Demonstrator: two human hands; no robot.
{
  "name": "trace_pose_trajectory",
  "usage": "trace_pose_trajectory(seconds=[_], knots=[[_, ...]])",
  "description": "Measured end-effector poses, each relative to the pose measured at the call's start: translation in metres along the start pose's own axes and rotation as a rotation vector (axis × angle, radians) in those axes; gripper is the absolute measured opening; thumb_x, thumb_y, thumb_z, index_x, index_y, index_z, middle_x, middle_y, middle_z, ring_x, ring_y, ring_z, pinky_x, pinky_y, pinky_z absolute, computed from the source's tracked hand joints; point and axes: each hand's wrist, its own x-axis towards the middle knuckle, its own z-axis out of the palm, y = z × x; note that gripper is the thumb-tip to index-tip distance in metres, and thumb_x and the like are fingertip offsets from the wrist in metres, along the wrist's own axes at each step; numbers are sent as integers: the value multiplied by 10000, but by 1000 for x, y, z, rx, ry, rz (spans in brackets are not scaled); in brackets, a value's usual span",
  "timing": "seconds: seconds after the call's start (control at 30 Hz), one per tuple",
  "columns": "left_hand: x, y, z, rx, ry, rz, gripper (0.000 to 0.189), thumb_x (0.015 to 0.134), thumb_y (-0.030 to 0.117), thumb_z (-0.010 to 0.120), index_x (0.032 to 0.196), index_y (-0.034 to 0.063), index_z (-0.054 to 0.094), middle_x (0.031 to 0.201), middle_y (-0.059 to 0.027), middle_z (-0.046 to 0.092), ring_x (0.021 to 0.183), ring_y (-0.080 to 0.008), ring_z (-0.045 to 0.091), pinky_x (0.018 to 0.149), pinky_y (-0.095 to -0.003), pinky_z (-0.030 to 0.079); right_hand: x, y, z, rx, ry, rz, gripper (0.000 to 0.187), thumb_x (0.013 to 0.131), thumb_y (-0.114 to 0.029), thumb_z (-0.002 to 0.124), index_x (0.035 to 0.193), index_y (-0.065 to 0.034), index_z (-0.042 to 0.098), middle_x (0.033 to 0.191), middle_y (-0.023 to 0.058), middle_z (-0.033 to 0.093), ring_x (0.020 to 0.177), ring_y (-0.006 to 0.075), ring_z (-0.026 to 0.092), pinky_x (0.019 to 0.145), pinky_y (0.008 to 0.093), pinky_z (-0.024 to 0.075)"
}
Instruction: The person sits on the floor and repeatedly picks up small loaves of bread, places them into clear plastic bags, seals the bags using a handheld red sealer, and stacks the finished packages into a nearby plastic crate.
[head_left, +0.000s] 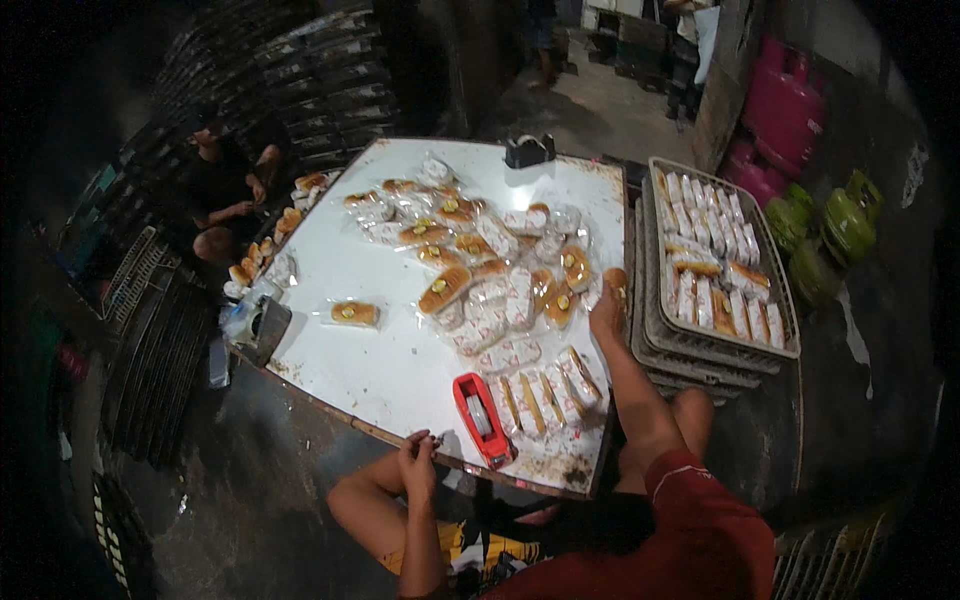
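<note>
My right hand is at the right edge of the white table, its fingers around a bread roll. Whether that roll is wrapped is hard to see. By the front edge is my left hand, fingers curled together; anything between them is too small to make out. To its right lies a red tape dispenser with a roll of tape. Beside the dispenser, several wrapped rolls stand on their sides in a row. Beyond them spreads a loose heap of wrapped bread rolls, some label side up.
A plastic crate of wrapped rolls tops a stack at right. One wrapped roll lies apart on the white table. Dark tape dispensers sit at its corners. A person sits at left near unwrapped rolls. Gas cylinders stand far right.
</note>
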Motion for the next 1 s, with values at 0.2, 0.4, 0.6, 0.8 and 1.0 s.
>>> trace_pose_trajectory(seconds=[0.2,0.4,0.6,0.8,1.0], knots=[[-12,3,-1,20,15,15,224,965,108,610,1124,-47,634,926,-98,677,845,-171,657,730,-266,499,-9,20,25,-399,-12,18,456,885,-33,505,1331,53,459,1442,218,431,1303,435,446,1043,498,413],[-23,19,36,0,-54,8,192,955,102,625,1096,-26,652,954,-99,691,861,-173,668,760,-294,527,-26,-14,-36,-162,-209,291,399,824,6,617,1201,-9,488,1216,249,551,1147,420,563,940,467,468],[-30,59,105,-303,-190,-57,333,934,159,671,1203,-25,602,1061,-106,676,930,-184,659,819,-312,539,-139,-119,-118,436,-417,169,578,779,-60,771,1251,-62,438,1142,189,586,1061,366,609,893,436,489],[-38,79,98,-48,-564,-260,498,889,243,741,1290,19,549,1149,-82,642,1048,-174,606,918,-323,495,-190,-158,-194,568,-397,-347,458,829,-225,760,1241,-71,629,1155,183,638,1086,373,632,916,410,517],[-61,70,72,-47,-972,-457,627,866,223,760,1383,18,471,1205,-81,611,1081,-179,595,933,-321,491,-168,-149,-196,618,-1070,-418,240,923,-191,686,1081,-10,695,935,151,700,836,230,673,757,347,516]])
